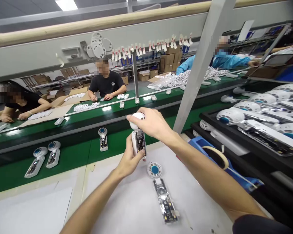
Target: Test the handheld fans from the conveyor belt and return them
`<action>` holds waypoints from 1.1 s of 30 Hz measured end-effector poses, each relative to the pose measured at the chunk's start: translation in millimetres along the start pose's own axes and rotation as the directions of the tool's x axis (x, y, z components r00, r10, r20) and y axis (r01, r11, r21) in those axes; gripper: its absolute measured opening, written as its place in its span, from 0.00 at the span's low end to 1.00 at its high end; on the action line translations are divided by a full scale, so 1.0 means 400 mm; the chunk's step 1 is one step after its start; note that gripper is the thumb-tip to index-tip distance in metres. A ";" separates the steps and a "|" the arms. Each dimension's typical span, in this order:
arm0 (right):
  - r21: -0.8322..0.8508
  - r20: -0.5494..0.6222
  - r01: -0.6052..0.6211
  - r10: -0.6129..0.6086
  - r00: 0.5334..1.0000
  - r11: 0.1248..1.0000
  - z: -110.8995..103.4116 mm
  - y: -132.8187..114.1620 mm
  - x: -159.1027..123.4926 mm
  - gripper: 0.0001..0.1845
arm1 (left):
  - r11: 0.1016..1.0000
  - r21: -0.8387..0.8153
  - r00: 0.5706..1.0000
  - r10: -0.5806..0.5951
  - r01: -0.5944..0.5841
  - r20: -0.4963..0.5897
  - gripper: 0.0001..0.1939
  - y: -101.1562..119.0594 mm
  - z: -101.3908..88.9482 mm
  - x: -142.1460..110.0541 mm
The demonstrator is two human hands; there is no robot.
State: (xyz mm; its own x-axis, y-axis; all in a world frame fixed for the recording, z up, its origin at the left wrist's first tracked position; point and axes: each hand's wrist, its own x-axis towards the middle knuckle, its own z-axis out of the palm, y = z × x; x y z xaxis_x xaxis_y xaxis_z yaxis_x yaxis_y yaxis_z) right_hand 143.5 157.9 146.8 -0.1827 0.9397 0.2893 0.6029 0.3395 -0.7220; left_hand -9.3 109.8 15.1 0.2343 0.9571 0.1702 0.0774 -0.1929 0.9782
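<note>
I hold a small white handheld fan (138, 139) upright above the white work mat. My left hand (129, 159) is wrapped round its open handle, where the circuit board shows. My right hand (152, 123) is closed over the round white fan head at the top. Just below, another opened fan (162, 190) with a blue hub lies flat on the white mat (127, 208), untouched by either hand.
A green conveyor belt (70, 159) carries three more opened fans (103, 139). Black trays of fans (261, 120) stand at the right, with a blue bin and a tape roll (216, 156) below them. A grey post (200, 68) rises ahead. Other people work across the belt.
</note>
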 end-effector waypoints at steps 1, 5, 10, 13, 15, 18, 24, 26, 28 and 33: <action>0.126 0.010 0.002 -0.003 1.000 0.992 -0.004 0.000 -0.013 0.29 | 0.994 -0.104 1.000 0.018 -0.016 0.018 0.37 0.014 0.019 -0.007; 0.422 -0.040 0.064 -0.051 0.998 0.904 -0.038 0.041 -0.141 0.29 | 0.930 -0.363 0.998 0.050 -0.064 -0.048 0.35 0.064 0.031 -0.002; 0.103 0.092 -0.218 0.209 0.974 0.970 -0.033 0.208 -0.413 0.18 | 0.921 -0.374 0.994 0.093 -0.109 -0.062 0.33 0.082 0.002 0.008; 0.021 0.205 -0.393 0.381 0.902 0.919 0.008 0.304 -0.553 0.20 | 0.918 -0.376 0.992 0.111 -0.128 -0.065 0.32 0.073 0.000 0.005; 0.039 0.277 -0.485 0.457 0.846 0.874 0.031 0.322 -0.618 0.20 | 0.917 -0.380 0.992 0.103 -0.125 -0.078 0.32 0.070 0.004 0.002; 0.090 0.311 -0.592 0.542 0.780 0.801 0.053 0.293 -0.658 0.21 | 0.928 -0.351 0.990 0.089 -0.122 -0.109 0.30 0.077 0.009 0.002; 0.070 0.362 -0.685 0.621 0.695 0.725 0.076 0.255 -0.636 0.12 | 0.942 -0.311 0.987 0.083 -0.124 -0.140 0.25 0.095 0.003 0.005; 0.054 0.362 -0.691 0.631 0.686 0.721 0.080 0.258 -0.632 0.09 | 0.943 -0.306 0.986 0.085 -0.127 -0.145 0.25 0.095 0.001 0.003; 0.053 0.374 -0.666 0.603 0.704 0.744 0.081 0.260 -0.630 0.08 | 0.946 -0.298 0.985 0.086 -0.127 -0.148 0.26 0.092 0.000 0.002; 0.101 0.367 -0.397 0.337 0.867 0.912 0.073 0.258 -0.630 0.08 | 0.950 -0.284 0.986 0.094 -0.130 -0.136 0.27 0.087 0.001 0.000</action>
State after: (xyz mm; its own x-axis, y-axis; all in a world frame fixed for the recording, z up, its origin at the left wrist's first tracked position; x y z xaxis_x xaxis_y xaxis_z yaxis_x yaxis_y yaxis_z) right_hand 229.2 -42.8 -18.9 -0.2402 0.9448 -0.2227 0.5444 -0.0588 -0.8368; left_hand -6.4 103.0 48.9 0.1068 0.9552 0.2760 -0.2322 -0.2460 0.9410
